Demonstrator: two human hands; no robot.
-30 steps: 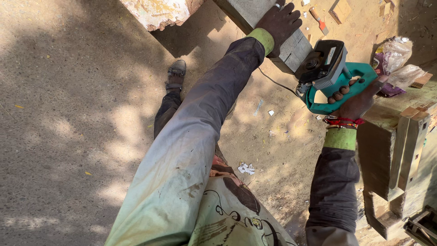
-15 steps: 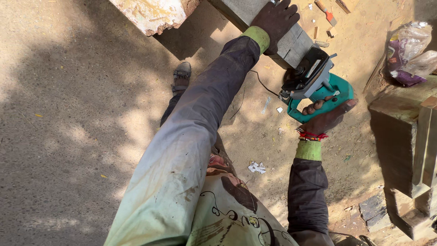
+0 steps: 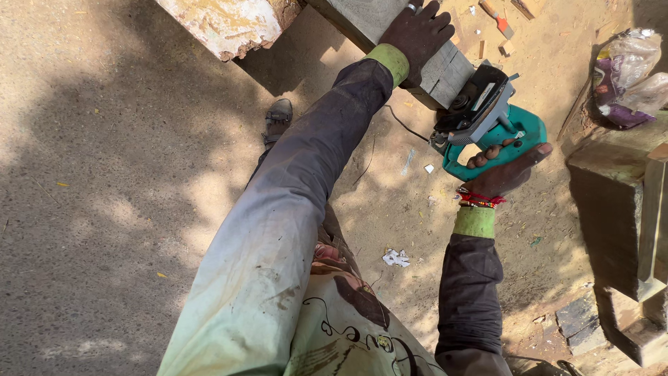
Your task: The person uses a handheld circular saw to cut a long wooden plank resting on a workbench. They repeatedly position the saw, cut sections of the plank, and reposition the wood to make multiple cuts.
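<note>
My left hand (image 3: 417, 31) lies flat on top of a grey wooden beam (image 3: 442, 73) that runs up to the top of the view, pressing on it with fingers spread. My right hand (image 3: 504, 167) grips the handle of a teal and black electric power tool (image 3: 487, 118). The tool's black front end sits against the near end of the beam. A thin black cord (image 3: 400, 125) trails from the tool across the sandy ground. A red thread bracelet circles my right wrist.
A white-painted block (image 3: 226, 24) juts in at the top. My sandalled foot (image 3: 277, 118) stands on the sandy ground (image 3: 104, 174). Grey wooden pieces (image 3: 616, 202) stack at the right. Plastic bags (image 3: 626, 73) lie at the top right, wood scraps near them.
The view has shifted, so the stacked wood and bags sit further right. My right hand with the tool has dropped slightly lower relative to the beam. My left hand stays on the beam.
</note>
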